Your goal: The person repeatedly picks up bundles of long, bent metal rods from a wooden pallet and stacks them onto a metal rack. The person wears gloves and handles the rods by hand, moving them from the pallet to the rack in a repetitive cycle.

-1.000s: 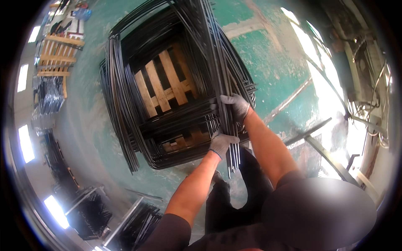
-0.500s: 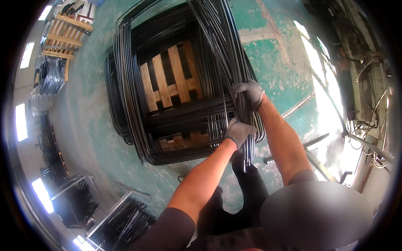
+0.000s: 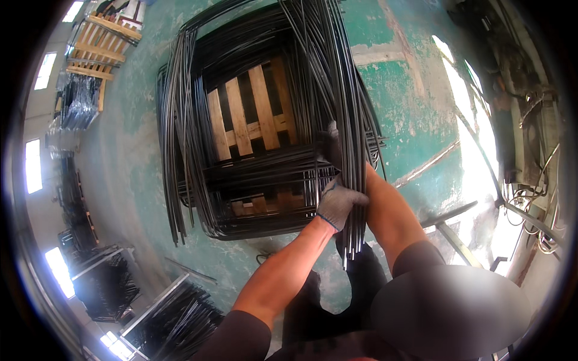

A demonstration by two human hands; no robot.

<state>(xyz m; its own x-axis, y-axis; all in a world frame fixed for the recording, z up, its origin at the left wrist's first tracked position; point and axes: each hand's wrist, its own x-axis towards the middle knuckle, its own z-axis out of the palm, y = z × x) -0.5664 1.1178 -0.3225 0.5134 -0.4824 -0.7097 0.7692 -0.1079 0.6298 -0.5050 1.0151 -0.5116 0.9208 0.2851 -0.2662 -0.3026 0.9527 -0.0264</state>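
A bundle of long black metal rods (image 3: 352, 138), bent into U shapes, lies over the right side of a stack of similar bent rods (image 3: 241, 162). My left hand (image 3: 339, 204), in a grey glove, is closed around the bundle near its cut ends. My right hand (image 3: 330, 144) reaches under the bundle from the right. Only part of its glove shows at the bundle's left edge, and the rods hide the rest. It seems to cup the rods from below. The bundle's other legs (image 3: 176, 204) hang out past the stack's left side.
A wooden pallet (image 3: 259, 108) shows beneath the stack. Metal bars on legs (image 3: 448, 231) stand at my right, near machinery with cables (image 3: 536, 198). Racks of black rods (image 3: 174, 319) stand at the lower left. Another pallet (image 3: 99, 51) is at the far left.
The bundle has come toward me, its cut ends lower in view, and its left legs now stick out beyond the stack. My right hand has slid from on top to underneath the rods.
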